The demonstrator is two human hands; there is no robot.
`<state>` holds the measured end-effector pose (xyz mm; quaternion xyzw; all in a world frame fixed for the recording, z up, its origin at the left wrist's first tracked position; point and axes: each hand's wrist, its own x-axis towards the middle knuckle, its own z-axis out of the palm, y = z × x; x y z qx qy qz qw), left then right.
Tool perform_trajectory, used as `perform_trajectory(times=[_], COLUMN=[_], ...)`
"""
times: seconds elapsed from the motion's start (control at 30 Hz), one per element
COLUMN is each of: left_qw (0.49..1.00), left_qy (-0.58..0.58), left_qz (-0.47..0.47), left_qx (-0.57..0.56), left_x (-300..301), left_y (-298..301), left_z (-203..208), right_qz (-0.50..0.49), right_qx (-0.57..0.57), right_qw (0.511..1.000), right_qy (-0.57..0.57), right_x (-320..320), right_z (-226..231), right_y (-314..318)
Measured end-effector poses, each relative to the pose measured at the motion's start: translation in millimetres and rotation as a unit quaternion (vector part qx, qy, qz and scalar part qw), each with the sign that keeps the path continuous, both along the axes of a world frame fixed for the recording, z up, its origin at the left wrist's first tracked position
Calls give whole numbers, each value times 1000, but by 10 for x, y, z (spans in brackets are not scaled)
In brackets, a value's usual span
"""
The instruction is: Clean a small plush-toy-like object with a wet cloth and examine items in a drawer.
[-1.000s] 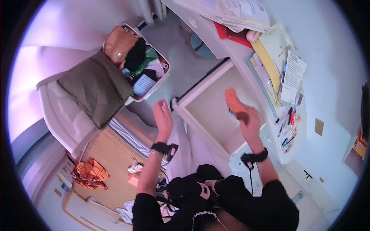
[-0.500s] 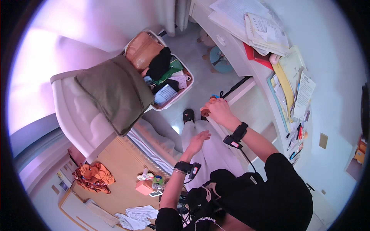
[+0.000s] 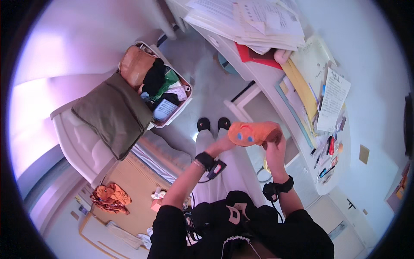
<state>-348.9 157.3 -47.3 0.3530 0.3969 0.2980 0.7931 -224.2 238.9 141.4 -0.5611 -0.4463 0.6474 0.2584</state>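
In front of my legs I hold an orange, roll-shaped thing (image 3: 248, 134) with blue eyes and a red mouth drawn on it. Its exact kind cannot be made out. My right hand (image 3: 276, 147) is closed around its right end, where a darker brown part shows. At the other end is my left hand (image 3: 221, 145), its fingers mostly behind the orange surface, and it appears to grip that end. Each wrist wears a black strap with a small device.
A cluttered desk (image 3: 276, 82) with papers, a red folder and pens runs along the right. To the left stand a white chair (image 3: 71, 142) with an olive cushion (image 3: 114, 114) and a full storage bin (image 3: 189, 97). Below the desk is a pale frame (image 3: 241, 105).
My right hand has brought the orange thing from the desk's side toward my body, turning its drawn face into view. My left hand has moved up to it from open air.
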Motion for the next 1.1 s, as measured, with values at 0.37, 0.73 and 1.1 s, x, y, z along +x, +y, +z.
perform_trajectory(times=[0.37, 0.73, 1.1], left_qw=[970, 931, 873], left_qy=[-172, 205, 134], left_qz=[154, 278, 466], left_qx=[-71, 116, -60], left_x=[339, -1191, -2045], left_y=[1132, 1438, 2500], left_z=[-158, -1064, -534], right_qz=[-284, -381, -372], right_qx=[-157, -161, -179], right_qw=[929, 905, 910], right_qy=[179, 100, 38], right_x=[695, 514, 48], right_z=[-111, -265, -229], right_y=[108, -232, -443])
